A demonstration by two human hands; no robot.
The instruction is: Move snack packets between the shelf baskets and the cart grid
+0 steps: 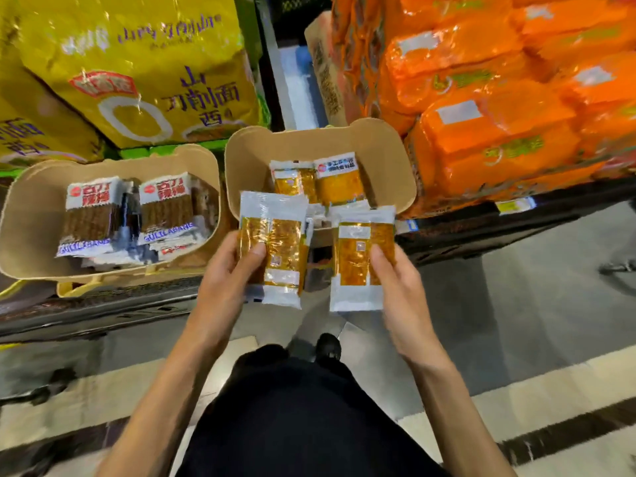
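the left hand (229, 270) pinched a yellow packet (273, 249), thumb on its face. the right hand (395, 273) gripped another packet (361, 259) alike, both at six o'clock of the right basket (385, 160).

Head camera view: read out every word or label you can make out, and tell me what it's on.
"刀削面": on the big yellow bag.
"GUILILABANG": on the brown packets in the left basket.
Too blurred to read: print on the gold packets, orange packs, shelf price tag.
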